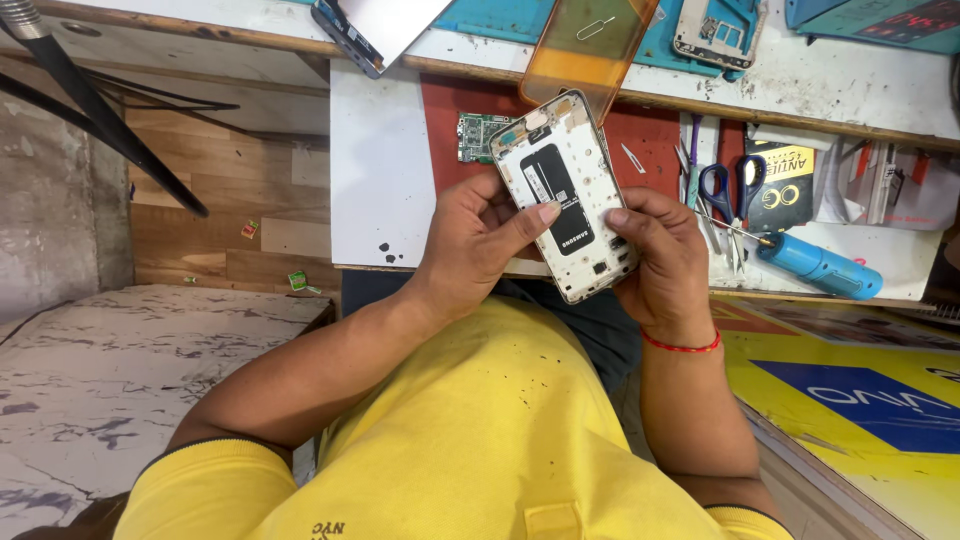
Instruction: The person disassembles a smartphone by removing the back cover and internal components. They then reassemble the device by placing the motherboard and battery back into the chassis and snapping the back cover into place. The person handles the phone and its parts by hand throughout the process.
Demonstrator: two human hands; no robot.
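Both hands hold an opened phone frame [566, 195] above the table [380, 180], left hand [470, 240] gripping its lower-left edge, right hand [660, 255] its lower-right, long axis tilting up-left.

We hold the opened phone [566, 196] between our left hand [480, 240] and right hand [660, 255], above the tabletop [380, 190]. Behind it lies a circuit board [477, 136]; to its right, scissors [728, 185] and a screwdriver [815, 264].
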